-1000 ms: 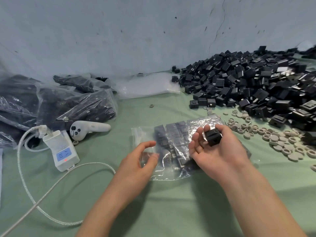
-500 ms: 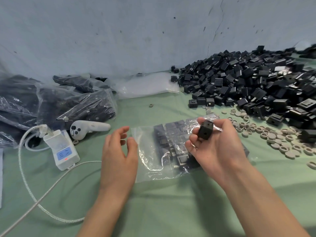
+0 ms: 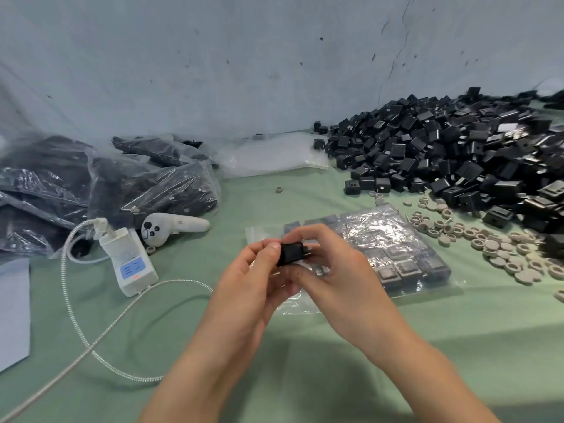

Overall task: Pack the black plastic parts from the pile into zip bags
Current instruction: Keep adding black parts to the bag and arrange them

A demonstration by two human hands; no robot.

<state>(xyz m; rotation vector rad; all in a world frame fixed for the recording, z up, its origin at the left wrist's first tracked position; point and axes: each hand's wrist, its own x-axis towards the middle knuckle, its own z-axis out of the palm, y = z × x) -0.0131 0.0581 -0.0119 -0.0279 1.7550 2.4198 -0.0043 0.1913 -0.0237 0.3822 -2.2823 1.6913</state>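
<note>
Holding one black part point(image 3: 291, 254) between both hands at frame centre: the left hand point(image 3: 247, 282) pinches its left side with thumb and fingertips, the right hand point(image 3: 338, 279) curls round its right side. The part is off the counter point(image 3: 396, 346), just over the left end of the zip bag point(image 3: 396, 248), which lies flat with rows of parts showing inside. The bag's mouth sits behind the hands; can't tell if it's open. The pile point(image 3: 457, 157) of black parts fills the upper right, well apart from the hands. Filled bags point(image 3: 146, 184) are stacked at left, and grey rings point(image 3: 503, 251) are scattered right of the bag. Step looks like orienting the part before loading. The next move likely needs one hand freed to lift the bag's lip and the other to slide the part in flat beside the rows. The bag looks mostly full, so the fit may be tight.
</note>
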